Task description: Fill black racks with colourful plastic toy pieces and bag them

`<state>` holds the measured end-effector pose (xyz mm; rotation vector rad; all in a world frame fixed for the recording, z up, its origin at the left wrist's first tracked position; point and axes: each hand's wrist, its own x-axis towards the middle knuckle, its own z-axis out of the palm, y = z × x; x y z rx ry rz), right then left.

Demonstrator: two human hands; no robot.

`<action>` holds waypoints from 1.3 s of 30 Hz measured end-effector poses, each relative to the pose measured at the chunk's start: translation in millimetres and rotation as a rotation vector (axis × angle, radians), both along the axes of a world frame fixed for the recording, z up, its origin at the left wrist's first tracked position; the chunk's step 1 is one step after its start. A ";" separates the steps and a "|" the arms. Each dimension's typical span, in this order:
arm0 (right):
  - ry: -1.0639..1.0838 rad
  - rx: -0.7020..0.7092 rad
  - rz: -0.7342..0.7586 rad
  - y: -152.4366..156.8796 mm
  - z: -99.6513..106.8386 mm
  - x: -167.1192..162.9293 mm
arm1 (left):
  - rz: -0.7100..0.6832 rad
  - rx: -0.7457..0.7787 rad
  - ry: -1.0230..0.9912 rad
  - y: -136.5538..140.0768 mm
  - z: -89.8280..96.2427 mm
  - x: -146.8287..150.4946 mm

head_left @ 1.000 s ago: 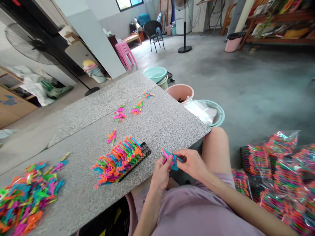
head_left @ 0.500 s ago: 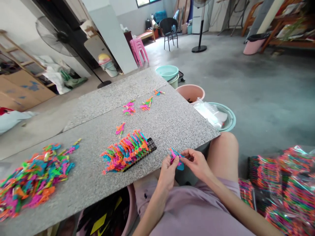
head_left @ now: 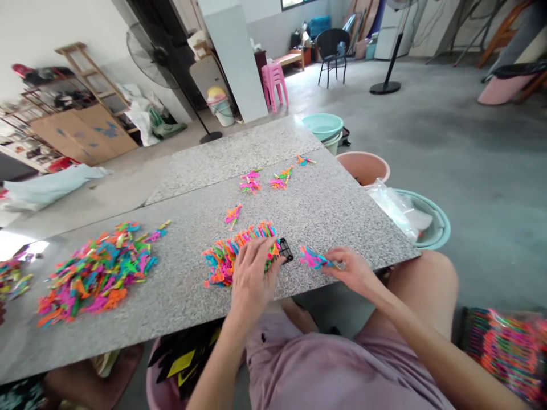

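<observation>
My left hand [head_left: 254,273] lies over a packed row of small colourful plastic toys [head_left: 220,259], fingers curled across its top and thumb at the near right end. The row stands in a black mesh basket [head_left: 285,249], whose bare end shows to the right of my hand. Just right of the basket, my right hand [head_left: 352,270] pinches a small bunch of pink, blue and orange plastic toys [head_left: 313,258] by one end, above the table edge. Their exact kind is too small to make out.
A loose heap of similar pieces [head_left: 100,273] covers the left of the granite table [head_left: 342,210]. Several small clusters [head_left: 250,181] lie farther back. Tubs [head_left: 363,166] stand beyond the right edge, and bagged toys [head_left: 508,347] lie at lower right. Another person's arm [head_left: 96,378] shows at lower left.
My left hand has let go of the small bunch and moved left onto the row in the basket. The right hand now holds the bunch alone. The view has turned left.
</observation>
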<state>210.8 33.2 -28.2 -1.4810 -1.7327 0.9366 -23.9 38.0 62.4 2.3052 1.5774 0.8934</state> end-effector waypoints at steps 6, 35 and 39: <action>0.105 -0.184 -0.141 38.7 -20.9 -49.9 | -0.193 -0.050 0.479 35.8 -12.2 -17.3; -0.471 0.038 0.483 75.9 -11.6 -97.8 | -0.238 -0.019 0.524 33.6 -20.1 -30.7; -0.604 0.156 0.262 185.6 9.8 -75.3 | -0.217 0.028 0.551 34.6 -26.0 -28.2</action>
